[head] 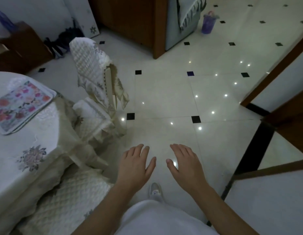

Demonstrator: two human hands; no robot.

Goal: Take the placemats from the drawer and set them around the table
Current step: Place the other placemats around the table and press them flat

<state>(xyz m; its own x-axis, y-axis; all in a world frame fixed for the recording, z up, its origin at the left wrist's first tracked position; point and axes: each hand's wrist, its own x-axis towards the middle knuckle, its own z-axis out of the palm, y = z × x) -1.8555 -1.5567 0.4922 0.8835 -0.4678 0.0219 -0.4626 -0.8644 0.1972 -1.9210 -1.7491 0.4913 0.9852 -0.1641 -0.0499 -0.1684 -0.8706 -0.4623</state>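
1. Hovering palm-down over the floor [164, 95], the left hand [135, 164] and right hand [184, 162] are side by side and apart; fingers on both are straight, loosely spread, holding nothing.
2. Floral placemats [21, 106] lie at the far left on the table [11, 184], near its edge; layered rims at the lower side suggest more than one, but how many cannot be told.
3. Between the hands and the table stand two covered chairs; the farther chair [94, 85] is tucked against the table's corner, and the nearer seat [71, 197] lies just left of the left forearm.
4. A light shoe [154, 190] shows below the hands; a purple cup [208, 22] stands on the floor far ahead, beside a brown wooden cabinet [130, 19]; a wooden door frame [274, 72] runs along the right.
5. Materials: the floor is glossy pale tile with small black square insets and bright light spots; the tablecloth is white with embroidered grey flowers and a scalloped hem; the chair covers are cream, quilted in diamonds; the placemats are flat rectangles with rounded corners, printed in pink and red blooms.
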